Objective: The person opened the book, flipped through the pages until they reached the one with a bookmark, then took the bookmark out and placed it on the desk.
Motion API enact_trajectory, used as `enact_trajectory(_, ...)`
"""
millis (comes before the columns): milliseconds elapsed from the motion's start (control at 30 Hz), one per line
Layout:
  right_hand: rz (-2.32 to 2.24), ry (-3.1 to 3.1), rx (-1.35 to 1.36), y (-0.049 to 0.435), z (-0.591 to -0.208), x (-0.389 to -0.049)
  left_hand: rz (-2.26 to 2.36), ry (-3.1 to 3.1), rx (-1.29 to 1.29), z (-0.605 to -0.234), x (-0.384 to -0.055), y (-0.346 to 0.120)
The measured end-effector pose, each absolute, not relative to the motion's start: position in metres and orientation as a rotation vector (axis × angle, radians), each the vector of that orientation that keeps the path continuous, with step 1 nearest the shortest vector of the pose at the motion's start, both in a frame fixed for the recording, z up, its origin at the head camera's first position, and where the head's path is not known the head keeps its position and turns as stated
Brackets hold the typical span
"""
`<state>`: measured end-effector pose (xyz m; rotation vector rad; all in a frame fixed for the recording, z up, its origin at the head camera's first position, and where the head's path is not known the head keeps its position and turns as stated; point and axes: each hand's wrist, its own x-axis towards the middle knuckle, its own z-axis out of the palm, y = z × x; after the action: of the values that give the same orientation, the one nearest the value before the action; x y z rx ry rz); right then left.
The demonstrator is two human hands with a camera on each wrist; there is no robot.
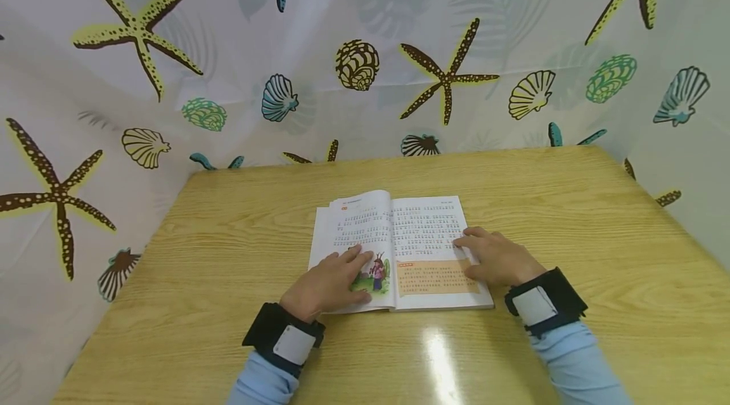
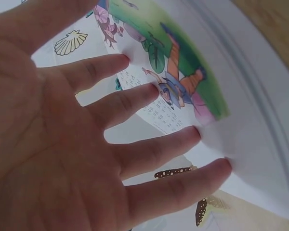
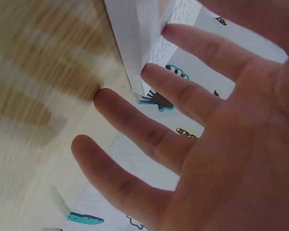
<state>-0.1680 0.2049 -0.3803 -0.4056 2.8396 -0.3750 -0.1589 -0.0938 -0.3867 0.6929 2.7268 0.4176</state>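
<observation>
An open book (image 1: 428,221) lies on the wooden table, printed text on both pages. Its left page carries a coloured picture (image 1: 377,272), and the right page has an orange text box (image 1: 436,277). My left hand (image 1: 331,281) rests on the lower left page with fingers spread. In the left wrist view, the fingertips (image 2: 216,168) touch the paper beside the picture. At the book's right edge is my right hand (image 1: 496,256), fingers extended. The right wrist view shows some fingertips (image 3: 151,72) at the page edge and others over the table.
The wooden table (image 1: 245,215) extends around the book on all sides. Behind it hangs a white cloth (image 1: 319,120) printed with starfish and shells. Both wrists wear black bands (image 1: 547,300) with a pale plate. A bright glare spot shows on the near tabletop.
</observation>
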Motion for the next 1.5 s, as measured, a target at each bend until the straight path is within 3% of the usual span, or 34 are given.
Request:
enact_trajectory(800,-0.433,2.797,-0.231,0.209,-0.383,-0.169,0.426,2.734,0.652,-0.387,-0.158,-0.093)
enact_trajectory(1067,-0.4,2.945,-0.345,0.205,-0.386,-0.169,0.418,2.732,0.636,-0.387,-0.158,-0.093)
enact_trajectory(1500,-0.816,2.978,-0.479,0.198,-0.383,-0.171,0.4,2.733,0.653,-0.387,-0.159,-0.093)
